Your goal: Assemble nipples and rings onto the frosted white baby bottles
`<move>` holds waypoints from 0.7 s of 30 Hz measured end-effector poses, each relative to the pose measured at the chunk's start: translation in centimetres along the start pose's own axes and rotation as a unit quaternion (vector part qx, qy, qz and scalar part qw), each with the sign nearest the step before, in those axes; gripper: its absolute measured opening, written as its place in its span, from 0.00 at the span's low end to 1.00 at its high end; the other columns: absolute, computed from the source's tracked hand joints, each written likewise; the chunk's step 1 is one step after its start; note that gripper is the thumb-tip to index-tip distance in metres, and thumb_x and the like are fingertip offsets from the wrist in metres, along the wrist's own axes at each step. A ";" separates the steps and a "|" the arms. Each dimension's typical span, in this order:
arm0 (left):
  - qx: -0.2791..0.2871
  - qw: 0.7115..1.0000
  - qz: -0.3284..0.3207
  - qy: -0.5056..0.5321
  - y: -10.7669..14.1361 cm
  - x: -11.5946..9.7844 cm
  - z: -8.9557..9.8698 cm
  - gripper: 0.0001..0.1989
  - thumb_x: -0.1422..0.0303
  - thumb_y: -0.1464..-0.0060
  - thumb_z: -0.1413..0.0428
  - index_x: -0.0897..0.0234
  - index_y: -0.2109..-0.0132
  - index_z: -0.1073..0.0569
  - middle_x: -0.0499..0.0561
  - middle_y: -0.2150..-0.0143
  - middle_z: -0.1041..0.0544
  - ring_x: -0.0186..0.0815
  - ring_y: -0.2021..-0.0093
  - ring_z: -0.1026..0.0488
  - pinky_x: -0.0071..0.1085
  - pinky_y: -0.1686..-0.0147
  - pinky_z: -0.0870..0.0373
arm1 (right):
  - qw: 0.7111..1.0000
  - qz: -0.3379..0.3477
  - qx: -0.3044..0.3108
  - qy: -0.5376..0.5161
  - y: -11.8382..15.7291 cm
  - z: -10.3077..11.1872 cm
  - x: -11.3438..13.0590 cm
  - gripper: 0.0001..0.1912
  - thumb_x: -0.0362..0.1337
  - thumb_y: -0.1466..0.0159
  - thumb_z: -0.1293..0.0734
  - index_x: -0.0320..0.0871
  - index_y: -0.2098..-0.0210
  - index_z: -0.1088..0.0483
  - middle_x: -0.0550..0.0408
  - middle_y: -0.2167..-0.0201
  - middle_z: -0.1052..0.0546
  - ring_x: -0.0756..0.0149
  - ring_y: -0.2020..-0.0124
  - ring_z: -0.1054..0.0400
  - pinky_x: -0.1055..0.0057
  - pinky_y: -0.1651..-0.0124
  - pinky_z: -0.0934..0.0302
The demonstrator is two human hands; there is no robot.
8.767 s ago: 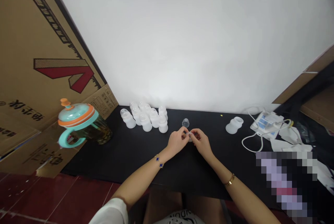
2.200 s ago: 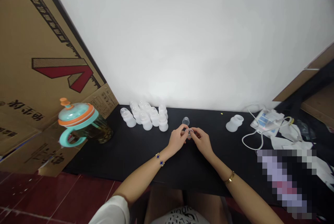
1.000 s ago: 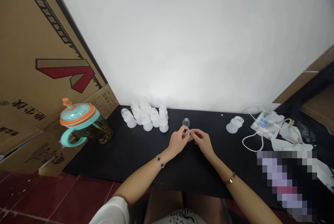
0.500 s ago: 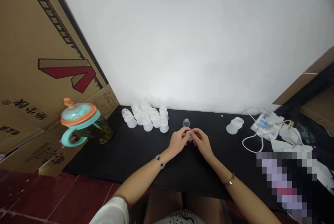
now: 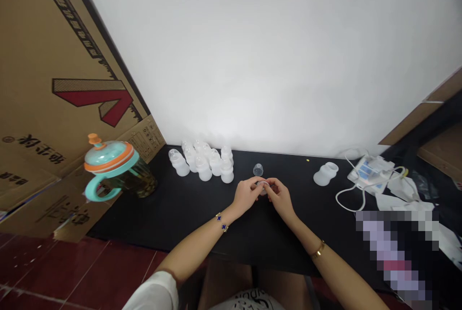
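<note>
My left hand (image 5: 247,195) and my right hand (image 5: 280,198) meet over the middle of the black table. Between their fingertips they pinch a small translucent round bottle part (image 5: 263,188) with a pale rim, mostly covered by the fingers. Just beyond the hands, a clear dome-shaped bottle cap (image 5: 258,170) sits on the table. Farther right lies a white baby bottle body (image 5: 325,174), tilted, its wide mouth uncovered. Back left, several white baby bottles with clear caps (image 5: 204,168) stand in a cluster.
A large teal and orange lidded jug (image 5: 119,165) stands at the left, before tall cardboard boxes (image 5: 32,69). To the right are a white cable (image 5: 339,202), a white and blue packet (image 5: 368,173) and crumpled white wrapping (image 5: 402,187). A white wall (image 5: 252,59) borders the black table (image 5: 173,218).
Both hands stay in nearly the same place, still pinching the round part. The fingers have shifted only slightly, and the view has moved a little.
</note>
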State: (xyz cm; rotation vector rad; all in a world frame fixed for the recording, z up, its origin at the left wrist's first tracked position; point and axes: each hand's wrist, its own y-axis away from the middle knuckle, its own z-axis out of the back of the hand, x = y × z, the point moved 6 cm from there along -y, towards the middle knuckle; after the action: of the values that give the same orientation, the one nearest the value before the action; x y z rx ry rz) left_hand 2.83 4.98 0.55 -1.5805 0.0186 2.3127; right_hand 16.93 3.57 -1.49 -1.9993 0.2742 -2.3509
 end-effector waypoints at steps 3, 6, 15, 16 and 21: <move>-0.003 1.000 0.005 -0.010 -0.1 -0.1 0.1 0.16 0.60 0.38 0.48 0.60 0.54 0.19 0.45 0.77 0.23 0.31 0.80 0.29 0.25 0.75 0.33 | 1.000 0.002 -0.003 0.018 0.0 0.0 0.1 0.22 0.58 0.39 0.32 0.44 0.64 0.28 0.55 0.74 0.27 0.67 0.79 0.36 0.72 0.79 0.44; -0.002 1.000 0.007 -0.023 -0.1 -0.1 0.2 0.16 0.60 0.38 0.49 0.60 0.53 0.19 0.46 0.76 0.22 0.31 0.81 0.29 0.25 0.75 0.34 | 1.000 0.010 -0.006 0.029 0.0 0.1 0.3 0.24 0.60 0.39 0.34 0.44 0.64 0.28 0.54 0.72 0.25 0.66 0.77 0.35 0.72 0.79 0.43; -0.015 0.989 -0.028 -0.147 0.3 -0.8 0.2 0.15 0.61 0.37 0.50 0.55 0.48 0.23 0.46 0.72 0.20 0.36 0.73 0.25 0.28 0.69 0.34 | 1.000 -0.008 -0.001 0.015 -0.1 0.2 0.1 0.19 0.54 0.39 0.32 0.44 0.61 0.28 0.55 0.71 0.25 0.68 0.79 0.36 0.73 0.79 0.42; -0.013 0.987 -0.029 -0.156 0.3 -0.9 0.1 0.15 0.62 0.37 0.50 0.54 0.48 0.23 0.46 0.71 0.20 0.36 0.73 0.25 0.28 0.69 0.35 | 1.000 -0.009 -0.002 0.016 -0.1 0.3 0.1 0.19 0.54 0.40 0.32 0.44 0.61 0.28 0.55 0.72 0.25 0.68 0.79 0.36 0.72 0.79 0.42; 0.000 0.984 -0.039 -0.176 0.4 -1.0 0.0 0.16 0.65 0.37 0.50 0.55 0.47 0.24 0.48 0.68 0.19 0.36 0.71 0.24 0.28 0.67 0.34 | 0.999 0.008 -0.011 0.048 -0.1 0.4 0.3 0.18 0.53 0.39 0.33 0.45 0.62 0.28 0.55 0.72 0.25 0.68 0.79 0.36 0.72 0.78 0.42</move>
State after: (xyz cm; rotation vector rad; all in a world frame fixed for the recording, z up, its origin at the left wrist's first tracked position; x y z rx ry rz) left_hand 3.08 4.38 1.35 -1.1295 -0.1271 2.4934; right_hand 17.26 3.60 -1.08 -1.8887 0.3214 -2.4478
